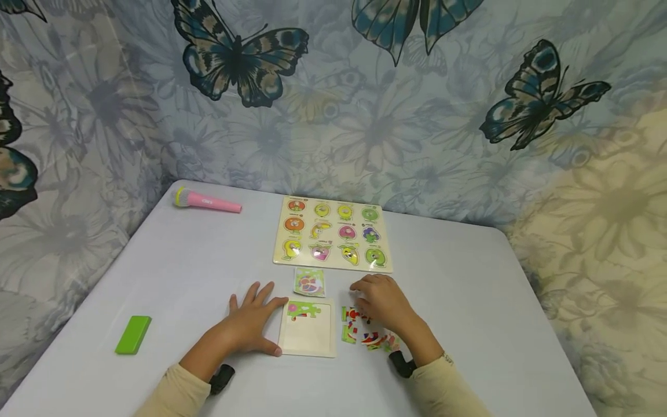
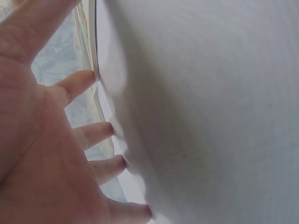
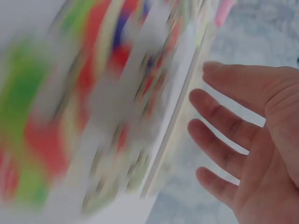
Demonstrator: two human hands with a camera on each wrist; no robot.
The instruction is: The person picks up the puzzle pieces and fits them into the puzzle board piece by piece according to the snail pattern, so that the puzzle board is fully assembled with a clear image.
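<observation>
My left hand (image 1: 247, 324) rests with spread fingers at the left side of a square puzzle tray (image 1: 307, 343), its thumb and index fingertip at the tray's edge. A few green jigsaw pieces with a pink spot (image 1: 304, 308) lie in the tray's upper left. My right hand (image 1: 383, 301) hovers above a pile of loose jigsaw pieces (image 1: 372, 337), coloured red, green, white and blue. In the right wrist view its relaxed fingers (image 3: 217, 109) hold nothing, and the pieces there are blurred. A small square picture card (image 1: 310, 282) lies just beyond the tray.
A wooden fruit board (image 1: 333, 234) lies farther back on the white table (image 1: 458, 324). A pink toy microphone (image 1: 208, 201) is at the back left, and a green block (image 1: 133, 335) at the left. Behind the table hangs a butterfly-patterned wall covering (image 1: 375, 127).
</observation>
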